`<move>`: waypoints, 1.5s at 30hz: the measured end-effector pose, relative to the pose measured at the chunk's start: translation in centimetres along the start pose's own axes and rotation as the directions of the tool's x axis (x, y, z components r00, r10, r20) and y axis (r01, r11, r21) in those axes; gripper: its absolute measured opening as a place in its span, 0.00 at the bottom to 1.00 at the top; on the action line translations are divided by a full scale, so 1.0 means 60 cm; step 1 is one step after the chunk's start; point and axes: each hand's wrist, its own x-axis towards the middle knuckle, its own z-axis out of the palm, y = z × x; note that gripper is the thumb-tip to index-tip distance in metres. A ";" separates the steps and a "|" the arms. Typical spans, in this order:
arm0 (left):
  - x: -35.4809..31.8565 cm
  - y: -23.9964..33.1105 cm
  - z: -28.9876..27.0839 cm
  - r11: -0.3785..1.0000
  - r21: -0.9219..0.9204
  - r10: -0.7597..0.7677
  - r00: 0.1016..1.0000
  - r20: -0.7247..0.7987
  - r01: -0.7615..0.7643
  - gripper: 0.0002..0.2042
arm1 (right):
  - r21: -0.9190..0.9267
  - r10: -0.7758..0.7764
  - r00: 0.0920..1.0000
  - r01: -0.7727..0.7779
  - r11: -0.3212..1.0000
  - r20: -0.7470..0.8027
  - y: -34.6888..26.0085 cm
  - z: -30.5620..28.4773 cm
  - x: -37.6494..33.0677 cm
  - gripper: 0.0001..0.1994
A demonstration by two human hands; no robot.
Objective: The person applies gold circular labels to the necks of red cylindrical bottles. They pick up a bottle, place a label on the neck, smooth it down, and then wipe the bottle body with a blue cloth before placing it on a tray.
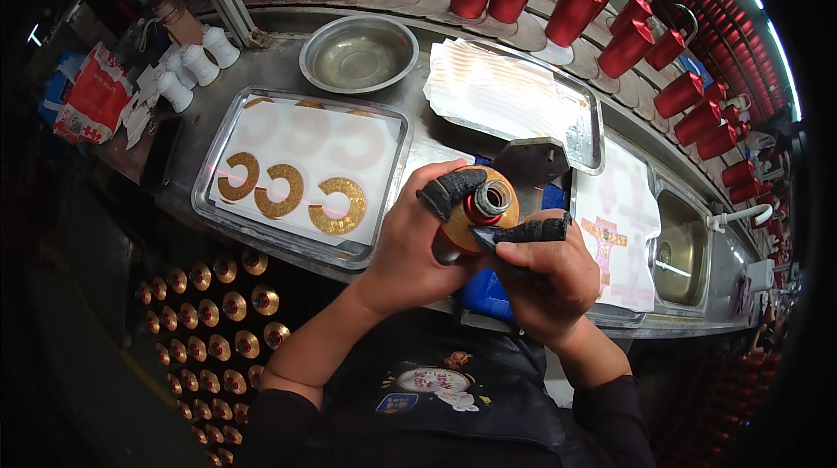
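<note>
My left hand (pixel 403 245) is closed round a bottle (pixel 460 225) with a gold shoulder, its open threaded neck tilted up toward me. Red shows at the base of the neck; most of the body is hidden by my hands. A black wrap covers one finger of each hand. My right hand (pixel 551 272) pinches a small dark pointed piece (pixel 482 237) against the gold shoulder, just below the neck; its exact kind is unclear. Left of the bottle, gold C-shaped decals (pixel 281 191) lie on a white sheet in a metal tray (pixel 202 198).
A metal bowl (pixel 318 47) of liquid stands behind the tray. White sheets (pixel 493 84) fill another tray. At right lie a cross-shaped decal (pixel 603 239) and a sink (pixel 682 245). Red bottles (pixel 575 13) line a curved conveyor. Gold-topped bottles (pixel 234 305) stand low at left.
</note>
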 end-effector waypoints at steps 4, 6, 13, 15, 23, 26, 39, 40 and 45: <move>-0.023 -0.009 0.056 0.960 0.280 0.102 0.941 -0.322 -0.008 0.38 | -0.106 -0.077 0.997 0.074 0.992 -0.020 -0.016 0.023 -0.007 0.17; -0.029 -0.019 0.070 0.993 0.117 0.010 0.934 -0.357 0.034 0.40 | -0.037 -0.202 0.966 0.211 0.977 0.161 -0.021 0.029 -0.014 0.17; -0.030 -0.003 0.059 0.950 0.310 0.124 0.957 -0.262 -0.038 0.45 | 0.008 -0.141 0.989 0.141 0.990 0.046 0.008 -0.012 -0.030 0.17; -0.025 0.003 0.057 0.967 0.254 0.078 0.955 -0.287 -0.003 0.43 | 0.183 -0.147 0.983 0.125 0.975 0.113 0.015 -0.022 -0.030 0.15; -0.007 0.005 -0.005 0.976 -0.121 -0.185 0.983 -0.014 0.182 0.46 | 0.212 0.370 0.925 -0.379 0.901 0.080 0.034 -0.032 -0.010 0.12; 0.013 0.003 -0.039 0.963 -0.165 -0.183 0.966 0.183 0.214 0.48 | 0.269 0.522 0.843 -0.537 0.799 0.132 0.072 -0.030 0.006 0.13; 0.028 -0.004 -0.071 0.827 -0.405 -0.178 0.864 0.471 0.390 0.59 | 0.488 0.579 0.790 -0.593 0.641 0.201 0.097 -0.013 0.087 0.14; 0.018 0.000 -0.063 0.823 -0.418 -0.208 0.889 0.407 0.384 0.56 | 0.510 0.471 0.822 -0.569 0.645 0.321 0.098 -0.017 0.095 0.15; 0.002 -0.021 -0.057 0.935 -0.192 -0.193 0.880 0.433 0.300 0.65 | 0.205 0.465 0.687 -0.657 0.725 0.558 0.127 0.000 0.148 0.13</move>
